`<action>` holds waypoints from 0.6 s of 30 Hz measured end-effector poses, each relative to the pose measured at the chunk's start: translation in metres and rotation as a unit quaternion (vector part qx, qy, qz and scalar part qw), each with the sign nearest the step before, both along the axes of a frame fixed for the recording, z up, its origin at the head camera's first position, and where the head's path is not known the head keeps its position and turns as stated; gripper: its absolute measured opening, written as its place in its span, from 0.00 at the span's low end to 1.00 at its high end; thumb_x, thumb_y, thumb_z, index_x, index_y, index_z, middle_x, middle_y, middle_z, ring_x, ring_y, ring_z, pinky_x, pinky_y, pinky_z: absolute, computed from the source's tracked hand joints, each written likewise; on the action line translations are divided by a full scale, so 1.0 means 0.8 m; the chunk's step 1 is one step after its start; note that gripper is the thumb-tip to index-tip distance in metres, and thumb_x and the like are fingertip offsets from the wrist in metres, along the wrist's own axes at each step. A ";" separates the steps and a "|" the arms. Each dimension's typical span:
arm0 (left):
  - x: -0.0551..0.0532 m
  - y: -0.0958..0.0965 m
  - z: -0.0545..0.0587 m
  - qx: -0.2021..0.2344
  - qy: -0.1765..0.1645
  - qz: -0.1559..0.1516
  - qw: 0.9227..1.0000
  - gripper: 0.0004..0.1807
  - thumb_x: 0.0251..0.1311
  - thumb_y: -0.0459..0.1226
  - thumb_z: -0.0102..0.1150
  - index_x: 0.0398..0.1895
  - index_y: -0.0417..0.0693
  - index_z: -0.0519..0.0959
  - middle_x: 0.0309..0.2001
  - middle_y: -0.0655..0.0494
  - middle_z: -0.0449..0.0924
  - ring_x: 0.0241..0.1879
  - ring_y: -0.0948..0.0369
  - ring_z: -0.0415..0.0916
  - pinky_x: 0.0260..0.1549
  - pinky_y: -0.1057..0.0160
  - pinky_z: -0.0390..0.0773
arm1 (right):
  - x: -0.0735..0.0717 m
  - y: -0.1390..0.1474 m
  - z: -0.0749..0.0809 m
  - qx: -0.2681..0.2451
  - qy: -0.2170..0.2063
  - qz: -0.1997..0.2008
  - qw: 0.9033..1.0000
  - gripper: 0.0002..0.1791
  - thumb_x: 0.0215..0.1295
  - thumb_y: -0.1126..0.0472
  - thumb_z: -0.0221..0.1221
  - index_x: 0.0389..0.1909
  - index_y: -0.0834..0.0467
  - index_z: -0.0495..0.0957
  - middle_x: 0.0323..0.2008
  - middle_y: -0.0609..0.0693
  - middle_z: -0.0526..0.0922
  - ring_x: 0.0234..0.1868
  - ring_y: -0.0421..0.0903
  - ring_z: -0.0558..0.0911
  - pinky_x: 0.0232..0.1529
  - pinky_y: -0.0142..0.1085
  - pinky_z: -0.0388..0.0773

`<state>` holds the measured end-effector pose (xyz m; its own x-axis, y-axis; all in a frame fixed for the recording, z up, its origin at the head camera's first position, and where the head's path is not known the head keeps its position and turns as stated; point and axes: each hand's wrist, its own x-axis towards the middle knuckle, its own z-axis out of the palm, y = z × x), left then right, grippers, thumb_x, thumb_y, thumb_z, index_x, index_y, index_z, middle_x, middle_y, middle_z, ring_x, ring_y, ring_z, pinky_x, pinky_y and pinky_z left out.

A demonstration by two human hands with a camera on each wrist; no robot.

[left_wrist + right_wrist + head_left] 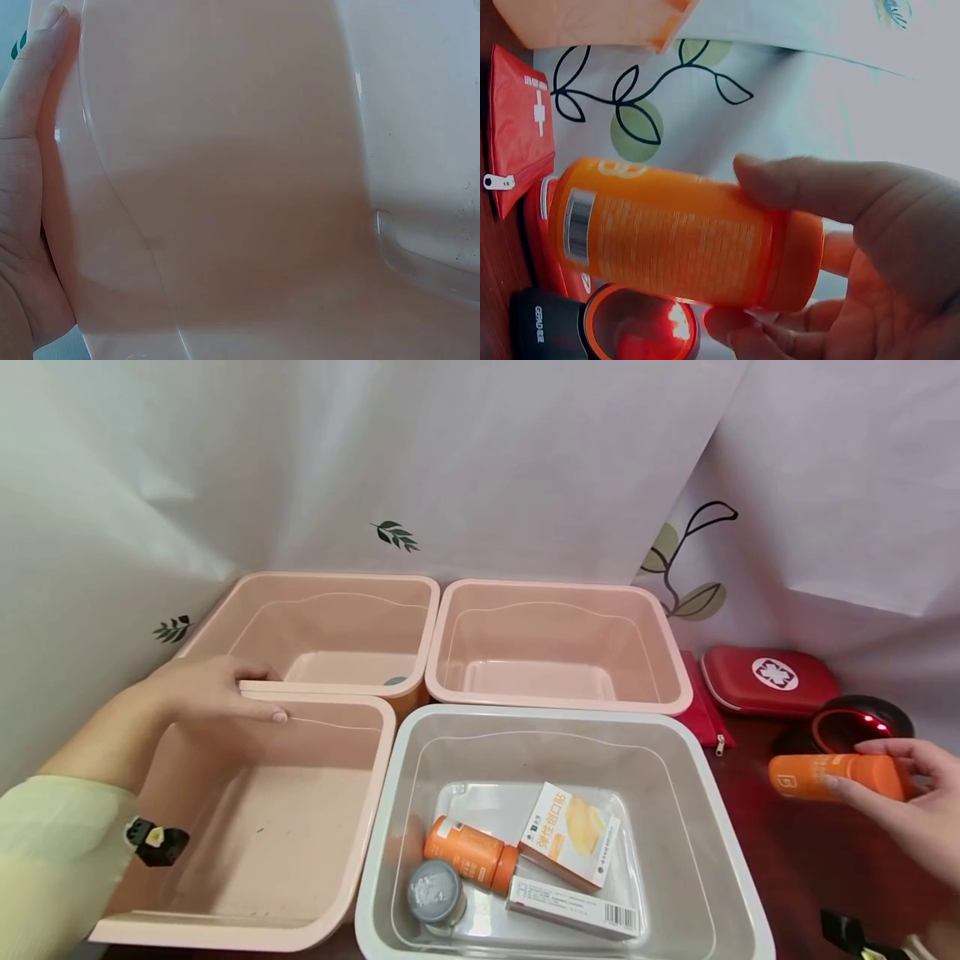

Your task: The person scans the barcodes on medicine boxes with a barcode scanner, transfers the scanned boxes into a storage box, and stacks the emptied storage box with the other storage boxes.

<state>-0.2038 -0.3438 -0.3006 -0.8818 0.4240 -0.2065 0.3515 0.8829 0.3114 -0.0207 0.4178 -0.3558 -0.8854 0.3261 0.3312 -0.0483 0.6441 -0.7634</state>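
My right hand (918,802) holds an orange pill bottle (802,775) by its capped end, over the dark table right of the grey bin. A barcode and fine print on the bottle (667,240) face the right wrist camera. At the left, my left hand (202,685) grips the back rim of the front pink bin (356,835), thumb over the inner side. The grey bin (675,852) holds another orange bottle (465,852), a grey-lidded jar (437,893), a bandage box (568,835) and a slim white carton (573,908).
Two more pink bins stand behind, one at back left (330,581) and one at back right (555,589). Beyond the grey bin lie a red zip pouch (705,710), a red first-aid case (738,677) and a black device with a glowing red ring (896,718).
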 end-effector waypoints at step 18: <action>0.000 -0.002 -0.001 0.006 0.000 -0.002 1.000 0.27 0.57 0.56 0.78 0.52 0.50 0.86 0.39 0.63 0.85 0.39 0.60 0.78 0.43 0.53 0.77 | -0.002 -0.002 0.002 -0.026 -0.037 -0.147 0.988 0.38 0.64 0.68 0.70 0.75 0.44 0.75 0.42 0.21 0.68 0.29 0.14 0.71 0.29 0.12 0.68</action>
<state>-0.2040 -0.3455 -0.3017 -0.8802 0.4294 -0.2020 0.3542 0.8778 0.3225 -0.0227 0.4162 -0.3544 -0.7717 0.5871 0.2445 0.1922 0.5817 -0.7903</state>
